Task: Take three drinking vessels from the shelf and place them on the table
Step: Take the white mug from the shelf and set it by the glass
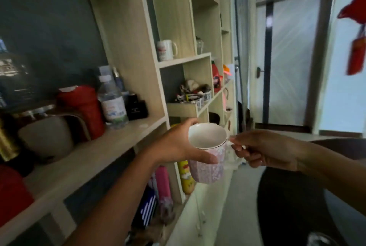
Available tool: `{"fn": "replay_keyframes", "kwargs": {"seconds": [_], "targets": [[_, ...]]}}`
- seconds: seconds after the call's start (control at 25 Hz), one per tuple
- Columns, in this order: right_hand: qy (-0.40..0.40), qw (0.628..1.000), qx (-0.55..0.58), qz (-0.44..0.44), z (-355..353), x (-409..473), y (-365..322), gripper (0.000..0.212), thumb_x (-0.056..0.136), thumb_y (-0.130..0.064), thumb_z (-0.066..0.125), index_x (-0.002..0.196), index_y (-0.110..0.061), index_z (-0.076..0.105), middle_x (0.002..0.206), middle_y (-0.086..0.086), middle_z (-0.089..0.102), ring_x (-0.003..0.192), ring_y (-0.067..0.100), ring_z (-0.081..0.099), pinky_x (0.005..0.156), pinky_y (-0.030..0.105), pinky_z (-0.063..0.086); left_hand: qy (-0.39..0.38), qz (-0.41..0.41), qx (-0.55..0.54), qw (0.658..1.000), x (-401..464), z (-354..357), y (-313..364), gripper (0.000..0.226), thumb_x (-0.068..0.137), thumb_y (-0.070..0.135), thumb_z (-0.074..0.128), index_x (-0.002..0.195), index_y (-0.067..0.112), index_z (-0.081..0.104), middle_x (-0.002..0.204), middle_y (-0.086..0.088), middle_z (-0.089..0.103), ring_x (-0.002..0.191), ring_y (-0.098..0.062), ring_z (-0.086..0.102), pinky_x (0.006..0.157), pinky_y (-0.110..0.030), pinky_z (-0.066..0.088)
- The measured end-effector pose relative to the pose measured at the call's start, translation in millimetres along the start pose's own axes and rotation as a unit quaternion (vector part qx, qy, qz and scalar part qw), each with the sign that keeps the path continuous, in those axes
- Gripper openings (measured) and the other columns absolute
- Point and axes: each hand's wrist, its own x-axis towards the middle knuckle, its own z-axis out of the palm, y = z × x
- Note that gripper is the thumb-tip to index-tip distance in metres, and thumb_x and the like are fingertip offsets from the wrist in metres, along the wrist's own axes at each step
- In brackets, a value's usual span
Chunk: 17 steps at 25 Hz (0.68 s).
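Two hands hold one pink mug [207, 158] in the air, just in front of the shelf [138, 79]. Your left hand [178, 144] wraps around the mug's side, thumb in front and fingers behind the rim. Your right hand [263, 148] pinches the handle [230, 146], which is mostly hidden by your fingers. The mug is upright and looks empty inside.

Lots of things sit near you. A white mug [166, 50] stands higher up on the shelf. A water bottle [111, 103] and a red container [85, 111] stand on the wide board to your left. A pink bottle [162, 182] and a yellow can [186, 178] stand lower down, right behind your left arm and the pink mug. A dark round table [293, 206] is below your right arm.
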Motion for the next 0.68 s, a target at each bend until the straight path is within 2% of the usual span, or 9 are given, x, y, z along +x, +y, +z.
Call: {"fn": "replay_keyframes", "kwargs": {"seconds": [0.12,0.2,0.28,0.4,0.52,0.68], "targets": [[0.056,0.997,0.035,0.035,-12,-26,54,0.021,0.081,-0.032,0.056,0.071,-0.013,0.054,0.059,0.000,0.043,0.048,0.008,0.028,0.045,0.019,0.026,-0.057,-0.017,-0.015,0.998,-2,53,-14,0.104,0.062,0.035,0.086,0.144,0.024,0.023,0.122,0.018,0.048,0.105,-0.003,0.049,0.086,-0.020,0.042],[0.091,0.993,0.051,0.058,-20,-44,90,0.026,0.091,-0.027,0.050,0.070,-0.014,0.056,0.059,0.000,0.044,0.046,0.007,0.032,0.044,0.018,0.029,-0.084,-0.040,0.015,0.996,-6,90,-29,0.104,0.062,0.044,0.083,0.144,0.025,0.023,0.139,0.011,0.044,0.117,-0.007,0.045,0.092,-0.026,0.041],[0.138,0.986,0.032,0.089,-27,-64,131,0.031,0.095,-0.025,0.045,0.068,-0.013,0.054,0.058,-0.001,0.042,0.045,0.007,0.033,0.045,0.019,0.030,-0.120,-0.065,0.073,0.988,-13,133,-40,0.096,0.067,0.053,0.076,0.145,0.026,0.026,0.147,0.003,0.040,0.128,-0.013,0.044,0.099,-0.032,0.042],[0.214,0.963,0.024,0.163,-36,-98,196,0.032,0.096,-0.025,0.045,0.070,-0.009,0.055,0.062,0.005,0.042,0.050,0.011,0.034,0.050,0.024,0.029,-0.169,-0.075,0.173,0.968,-26,199,-47,0.075,0.079,0.058,0.062,0.141,0.026,0.034,0.145,0.001,0.042,0.127,-0.018,0.047,0.100,-0.035,0.043],[0.243,0.945,0.043,0.213,-37,-138,250,0.031,0.096,-0.026,0.043,0.085,-0.003,0.060,0.066,0.006,0.047,0.057,0.014,0.039,0.056,0.026,0.032,-0.203,-0.076,0.213,0.953,-37,257,-49,0.063,0.085,0.057,0.054,0.137,0.024,0.040,0.142,0.000,0.046,0.122,-0.020,0.050,0.096,-0.035,0.044],[0.292,0.926,0.084,0.223,-32,-191,319,0.034,0.097,-0.022,0.040,0.067,-0.009,0.052,0.059,0.002,0.040,0.050,0.010,0.036,0.051,0.023,0.029,-0.252,-0.079,0.214,0.941,-54,328,-44,0.059,0.088,0.054,0.049,0.134,0.019,0.044,0.136,-0.002,0.050,0.122,-0.020,0.049,0.096,-0.035,0.044]]}}
